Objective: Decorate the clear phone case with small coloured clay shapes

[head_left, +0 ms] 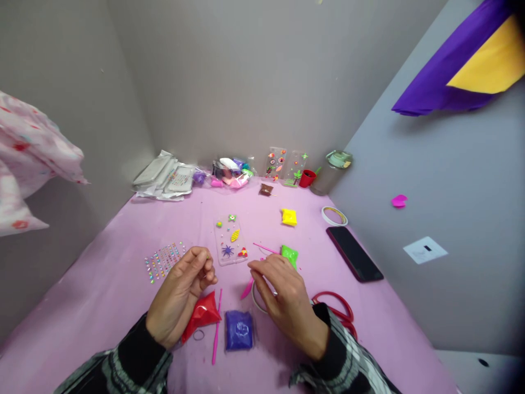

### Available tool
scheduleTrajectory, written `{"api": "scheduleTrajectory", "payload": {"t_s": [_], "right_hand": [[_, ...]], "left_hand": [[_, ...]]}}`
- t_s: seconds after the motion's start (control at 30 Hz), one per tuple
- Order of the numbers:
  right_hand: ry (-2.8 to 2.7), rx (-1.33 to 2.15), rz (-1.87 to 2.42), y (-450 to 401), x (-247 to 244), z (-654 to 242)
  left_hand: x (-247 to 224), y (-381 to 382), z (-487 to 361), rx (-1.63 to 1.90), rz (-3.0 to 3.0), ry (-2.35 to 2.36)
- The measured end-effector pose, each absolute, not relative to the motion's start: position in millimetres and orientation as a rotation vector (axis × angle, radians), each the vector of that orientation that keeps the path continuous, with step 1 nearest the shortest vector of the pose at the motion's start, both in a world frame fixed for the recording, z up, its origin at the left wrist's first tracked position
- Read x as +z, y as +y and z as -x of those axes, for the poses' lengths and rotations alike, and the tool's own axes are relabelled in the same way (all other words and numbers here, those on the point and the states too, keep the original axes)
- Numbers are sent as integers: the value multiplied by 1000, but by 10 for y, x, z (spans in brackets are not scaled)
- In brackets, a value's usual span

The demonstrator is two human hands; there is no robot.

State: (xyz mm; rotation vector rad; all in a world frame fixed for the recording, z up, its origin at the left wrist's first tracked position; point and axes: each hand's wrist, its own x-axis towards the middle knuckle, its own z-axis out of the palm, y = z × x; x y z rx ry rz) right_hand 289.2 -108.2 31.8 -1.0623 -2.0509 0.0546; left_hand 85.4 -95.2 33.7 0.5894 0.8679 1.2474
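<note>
My left hand [180, 290] hangs above a red clay packet [202, 316], its fingertips pinched together; anything between them is too small to tell. My right hand [287, 303] is above a white tape roll [256, 300], fingers and thumb apart, close to a pink stick tool [266, 249] and a green clay packet [290, 255]. A pink plastic knife [246, 288] lies just left of that hand. Further up sits a clear phone case [230, 239] decorated with clay shapes. A blue clay packet [239, 330] and a pink rod [216, 328] lie between my forearms.
Pink sheeting covers the table [102, 295]. On it are a rhinestone sheet [164, 261], a yellow clay packet [289, 217], a black phone [354, 253], red-handled scissors [338, 313], and, along the back, plastic bags [164, 176], clay packs [230, 173] and a red cup [307, 178].
</note>
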Motion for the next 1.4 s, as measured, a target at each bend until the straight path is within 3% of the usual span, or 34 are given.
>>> {"api": "scheduleTrajectory", "payload": {"t_s": [1.4], "right_hand": [[-1975,55,1112,-1011,297,-2963]], "left_hand": [[414,-924,-834,1287,-643,994]]}}
